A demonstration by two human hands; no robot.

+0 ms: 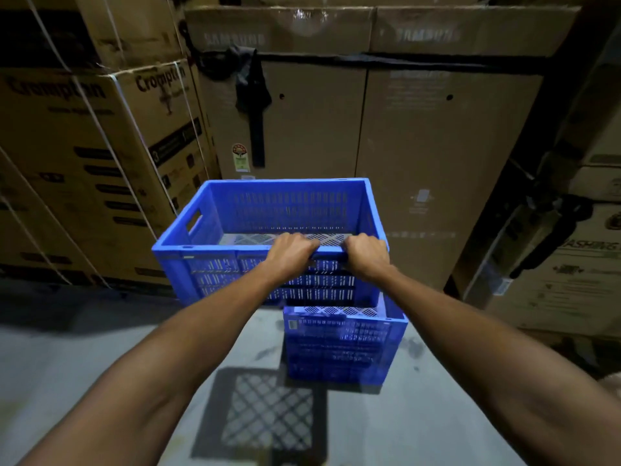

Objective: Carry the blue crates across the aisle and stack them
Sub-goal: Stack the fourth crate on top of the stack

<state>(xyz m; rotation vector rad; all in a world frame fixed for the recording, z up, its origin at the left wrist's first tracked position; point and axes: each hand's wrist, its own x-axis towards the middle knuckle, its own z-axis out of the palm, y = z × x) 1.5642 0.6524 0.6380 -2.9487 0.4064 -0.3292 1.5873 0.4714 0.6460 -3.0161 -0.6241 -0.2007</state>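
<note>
I hold an empty blue slotted crate (235,210) in the air by its near rim. My left hand (289,253) and my right hand (368,255) grip that rim side by side, fingers curled over the edge. Below it and a little to the right stands a second blue crate (346,348) on the concrete floor, its top partly hidden by the held crate. The held crate hangs above and offset to the left of the lower one, and they look apart.
Tall brown cardboard boxes (403,146) form a wall right behind the crates. Strapped cartons (84,163) stack up on the left, more cartons (571,264) on the right. The grey floor (84,364) carries the held crate's lattice shadow in front.
</note>
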